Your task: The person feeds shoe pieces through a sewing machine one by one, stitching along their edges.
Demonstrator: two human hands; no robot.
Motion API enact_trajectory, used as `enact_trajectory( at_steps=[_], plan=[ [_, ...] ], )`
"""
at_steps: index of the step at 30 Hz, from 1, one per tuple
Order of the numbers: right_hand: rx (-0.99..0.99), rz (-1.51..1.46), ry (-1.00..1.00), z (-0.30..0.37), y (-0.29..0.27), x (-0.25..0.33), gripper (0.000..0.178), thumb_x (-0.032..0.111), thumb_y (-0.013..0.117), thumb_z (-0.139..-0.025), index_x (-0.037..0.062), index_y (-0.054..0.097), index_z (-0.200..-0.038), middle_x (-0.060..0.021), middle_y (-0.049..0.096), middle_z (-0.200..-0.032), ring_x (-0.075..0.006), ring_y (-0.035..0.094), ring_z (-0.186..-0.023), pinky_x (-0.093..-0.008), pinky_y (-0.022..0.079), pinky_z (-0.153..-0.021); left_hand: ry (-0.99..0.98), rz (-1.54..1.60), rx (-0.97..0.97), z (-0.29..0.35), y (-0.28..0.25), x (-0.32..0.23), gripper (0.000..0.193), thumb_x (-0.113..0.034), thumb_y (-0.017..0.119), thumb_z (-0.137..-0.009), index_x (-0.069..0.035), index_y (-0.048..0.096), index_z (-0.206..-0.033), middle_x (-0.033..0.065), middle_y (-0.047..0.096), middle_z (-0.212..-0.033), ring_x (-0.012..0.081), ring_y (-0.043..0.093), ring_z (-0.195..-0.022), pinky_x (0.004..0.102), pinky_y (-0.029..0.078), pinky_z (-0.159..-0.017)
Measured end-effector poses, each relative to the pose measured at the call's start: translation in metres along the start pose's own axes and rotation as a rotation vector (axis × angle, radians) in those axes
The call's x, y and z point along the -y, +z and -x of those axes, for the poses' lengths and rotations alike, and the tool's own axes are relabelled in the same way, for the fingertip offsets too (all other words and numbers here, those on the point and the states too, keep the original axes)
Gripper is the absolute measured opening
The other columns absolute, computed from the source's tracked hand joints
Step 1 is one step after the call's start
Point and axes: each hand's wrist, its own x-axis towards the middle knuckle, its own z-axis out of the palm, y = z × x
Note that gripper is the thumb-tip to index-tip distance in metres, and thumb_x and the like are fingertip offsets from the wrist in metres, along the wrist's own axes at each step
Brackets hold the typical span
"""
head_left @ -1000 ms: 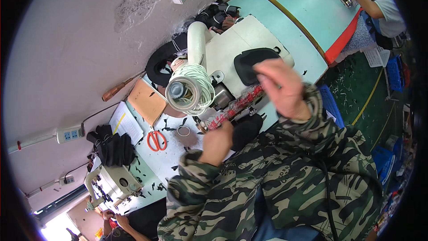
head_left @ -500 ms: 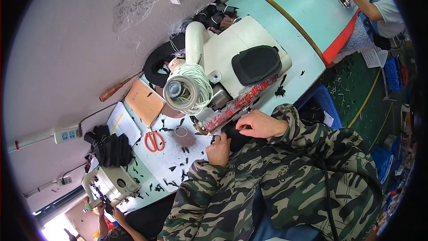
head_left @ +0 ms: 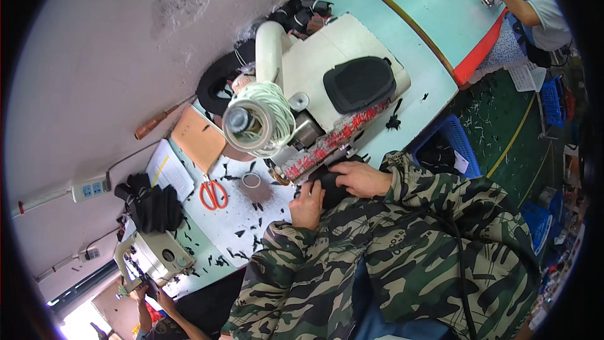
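A piece of black fabric (head_left: 333, 192) lies between my hands, at the near edge of a cream sewing machine (head_left: 324, 50) with chipped red and grey paint. My left hand (head_left: 307, 206) grips its left side with bent fingers. From the right, my right hand (head_left: 363, 180) holds the far part of the fabric, fingers bent over it and close to the machine's working end. The fabric's edge under the machine is hidden. On top of the machine rests a dark padded piece (head_left: 360, 85), beside a coil of pale cord (head_left: 282, 113) around a round holder.
Orange-handled scissors (head_left: 213, 195), a metal ring (head_left: 251, 181) and black scraps lie on the white table (head_left: 229, 233) to the left. Farther left are a tan notebook (head_left: 198, 138) and a black fabric bundle (head_left: 151, 204). A blue basket (head_left: 459, 141) stands right; co-workers sit at both sides.
My right hand has come down from a raised pinch onto the black fabric, its fingers reaching farther left. More of the fabric shows between my hands. The whole view has shifted slightly.
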Motion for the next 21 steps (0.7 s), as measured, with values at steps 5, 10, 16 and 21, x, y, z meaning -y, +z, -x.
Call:
enact_trajectory(
  at_steps=[5, 10, 16, 21],
  plan=[
    [-0.072, -0.112, 0.087, 0.007, -0.01, 0.008, 0.014, 0.004, 0.064, -0.072, 0.0031, 0.062, -0.086, -0.0156, 0.05, -0.129, -0.0345, 0.052, -0.113, -0.0391, 0.045, -0.094, -0.046, 0.055, 0.022, -0.002, -0.005, -0.011, 0.014, -0.02, 0.064, -0.085, -0.011, 0.056, -0.092, 0.0056, 0.055, -0.095, 0.0271, 0.062, -0.057, 0.0381, 0.05, -0.049],
    [-0.196, -0.138, 0.059, -0.011, -0.045, 0.027, 0.012, 0.001, 0.061, -0.074, 0.0045, 0.063, -0.085, -0.0113, 0.062, -0.096, -0.0307, 0.062, -0.086, -0.0391, 0.05, -0.071, -0.066, 0.252, -0.044, -0.028, -0.06, -0.029, 0.018, -0.016, 0.064, -0.087, -0.007, 0.057, -0.101, 0.0142, 0.063, -0.078, 0.0318, 0.062, -0.057, 0.0398, 0.048, -0.05],
    [-0.395, -0.161, -0.008, -0.05, -0.083, 0.059, 0.023, 0.0, 0.059, -0.076, 0.0034, 0.061, -0.098, -0.0129, 0.057, -0.091, -0.0344, 0.06, -0.081, -0.0426, 0.049, -0.07, -0.472, 0.541, 0.366, -0.099, -0.138, -0.001, 0.02, -0.017, 0.052, -0.093, 0.0, 0.059, -0.097, 0.0216, 0.058, -0.062, 0.0389, 0.06, -0.055, 0.0433, 0.046, -0.052],
    [-0.342, -0.079, 0.099, -0.072, -0.086, 0.053, 0.024, 0.007, 0.063, -0.075, 0.0043, 0.063, -0.098, -0.0145, 0.059, -0.093, -0.0353, 0.06, -0.084, -0.0436, 0.049, -0.072, -0.205, 0.319, 0.068, -0.112, -0.114, 0.017, 0.03, -0.019, 0.052, -0.092, 0.009, 0.057, -0.081, 0.0252, 0.054, -0.061, 0.0425, 0.058, -0.063, 0.0475, 0.045, -0.059]
  ],
)
